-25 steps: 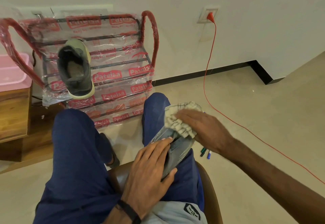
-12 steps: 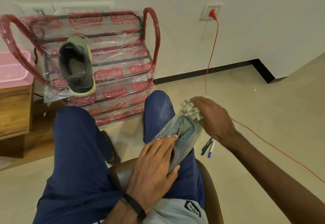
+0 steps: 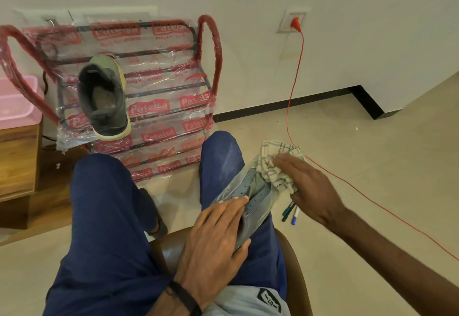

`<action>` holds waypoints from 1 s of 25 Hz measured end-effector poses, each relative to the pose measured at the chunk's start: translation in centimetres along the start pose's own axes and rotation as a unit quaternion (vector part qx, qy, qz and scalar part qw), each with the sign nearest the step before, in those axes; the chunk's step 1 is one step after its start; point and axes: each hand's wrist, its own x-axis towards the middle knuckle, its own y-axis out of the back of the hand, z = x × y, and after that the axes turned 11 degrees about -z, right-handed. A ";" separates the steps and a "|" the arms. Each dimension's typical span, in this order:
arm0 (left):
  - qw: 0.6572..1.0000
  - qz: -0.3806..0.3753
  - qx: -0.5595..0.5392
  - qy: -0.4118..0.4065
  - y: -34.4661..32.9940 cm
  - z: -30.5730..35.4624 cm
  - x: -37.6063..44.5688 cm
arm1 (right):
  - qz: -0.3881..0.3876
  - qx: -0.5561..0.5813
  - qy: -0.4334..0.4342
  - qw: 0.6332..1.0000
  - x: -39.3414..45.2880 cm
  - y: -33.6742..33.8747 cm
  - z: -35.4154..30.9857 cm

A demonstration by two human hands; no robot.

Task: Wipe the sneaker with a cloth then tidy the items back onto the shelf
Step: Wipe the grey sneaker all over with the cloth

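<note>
A person sat on a brown chair with a grey sneaker lying on the right leg, its toe pointing away toward the floor. The left hand held the sneaker by its heel end, with the fingers curled over the top edge and the thumb tucked under the side. The right hand pressed a checked cloth onto the toe of the sneaker, and its fingers were bent around the bunched cloth.

A second sneaker, dark grey with a pale sole, sat on the left side of the shoe shelf, which stood against the wall and was wrapped in clear plastic with red words. A pink tub sat on a wooden cabinet to the left of the shelf. A red cord ran from a wall socket down across the floor. Some pens lay on the floor just beside the chair's right edge.
</note>
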 end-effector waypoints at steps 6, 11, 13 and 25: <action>1.000 -0.014 -0.003 0.004 0.0 -0.4 -0.2 | 0.026 0.019 0.039 0.999 -0.5 -0.5 -1.4; 1.000 -0.018 -0.022 0.009 0.3 0.0 0.0 | 0.013 0.067 -0.003 0.998 0.6 -1.7 -4.4; 1.000 -0.017 -0.022 0.011 0.3 -0.3 -0.2 | -0.006 0.041 0.075 0.996 0.3 -1.4 -4.5; 0.999 0.008 0.032 -0.021 0.4 -0.1 0.2 | -0.040 0.024 0.069 0.997 2.8 0.0 -2.3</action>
